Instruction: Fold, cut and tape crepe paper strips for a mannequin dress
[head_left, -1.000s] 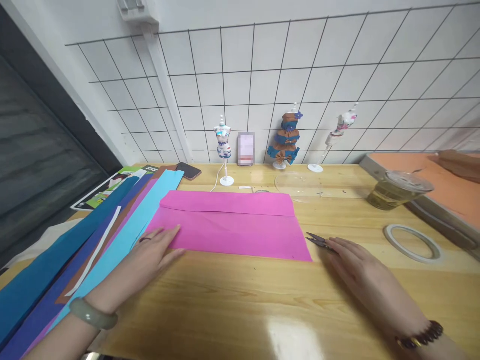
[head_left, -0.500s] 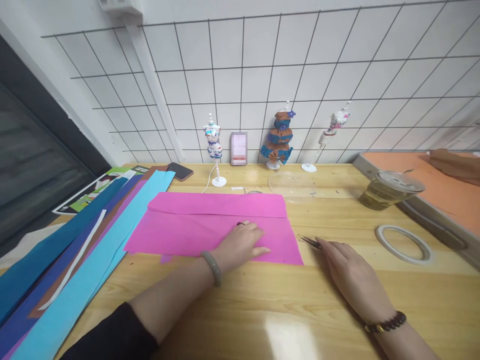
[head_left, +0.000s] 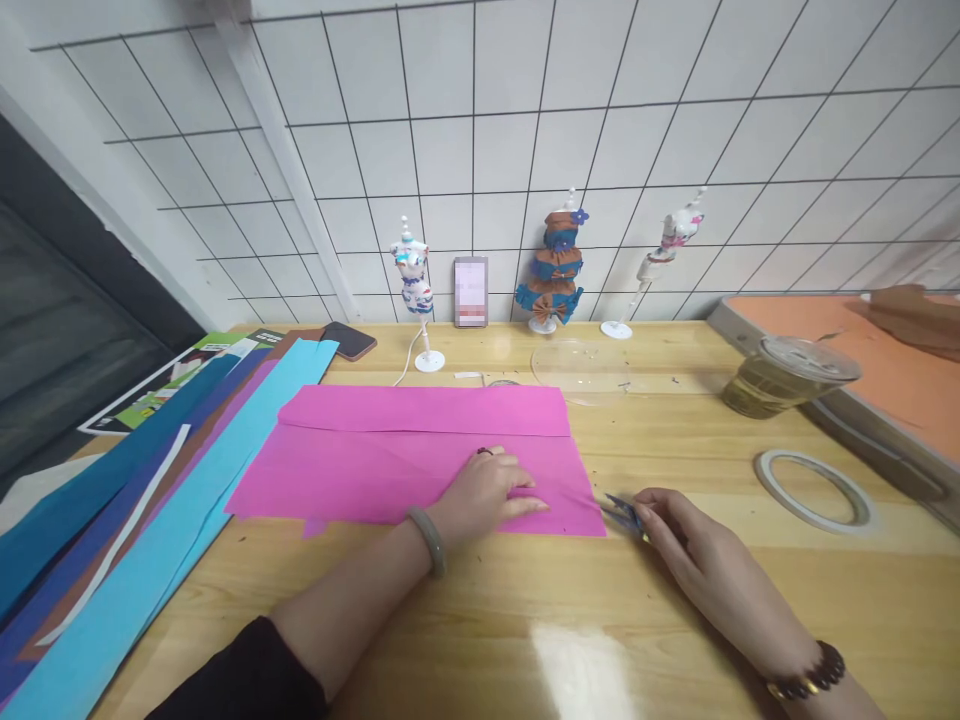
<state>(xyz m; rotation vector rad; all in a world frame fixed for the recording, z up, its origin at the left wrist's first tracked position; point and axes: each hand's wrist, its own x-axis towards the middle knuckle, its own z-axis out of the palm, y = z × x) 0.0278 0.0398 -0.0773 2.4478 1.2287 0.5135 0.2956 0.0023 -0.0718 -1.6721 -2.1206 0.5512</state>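
Two hands work at one sheet. The left hand [head_left: 491,490] lies flat, fingers spread and pressing the pink paper [head_left: 390,455] near its right lower edge. The right hand [head_left: 701,555] pinches small scissors [head_left: 622,512], blades just at the paper's right corner. The thin paper already puckers under the left fingertips; if the pressing slackens, I judge it could slide or tear at the blades. Both forearms reach in low over the wooden table [head_left: 525,620], with the left crossing inward.

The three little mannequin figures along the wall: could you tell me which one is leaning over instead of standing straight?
The rightmost mannequin, white with pink trim, tilts on its stand; the other two stand upright.
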